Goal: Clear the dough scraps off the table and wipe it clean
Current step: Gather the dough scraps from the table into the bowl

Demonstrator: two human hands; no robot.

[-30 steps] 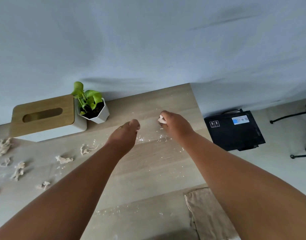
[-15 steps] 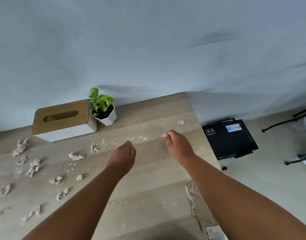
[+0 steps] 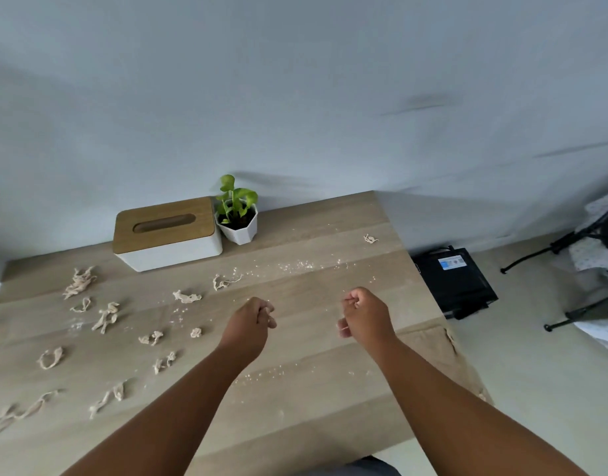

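Dough scraps (image 3: 105, 316) litter the worktop's (image 3: 330, 379) left side while both hands, left (image 3: 249, 324) and right (image 3: 364, 316), hover clenched, seemingly empty; gathering comes next.

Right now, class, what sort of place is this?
Probably a home room or small office, not a kitchen: a pale wooden table against a blue-grey wall holds a white, wooden-lidded tissue box and a potted green plant; scattered beige dough scraps.

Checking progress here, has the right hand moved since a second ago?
Yes. The right hand pulled back toward the person, away from the lone scrap near the table's far edge.
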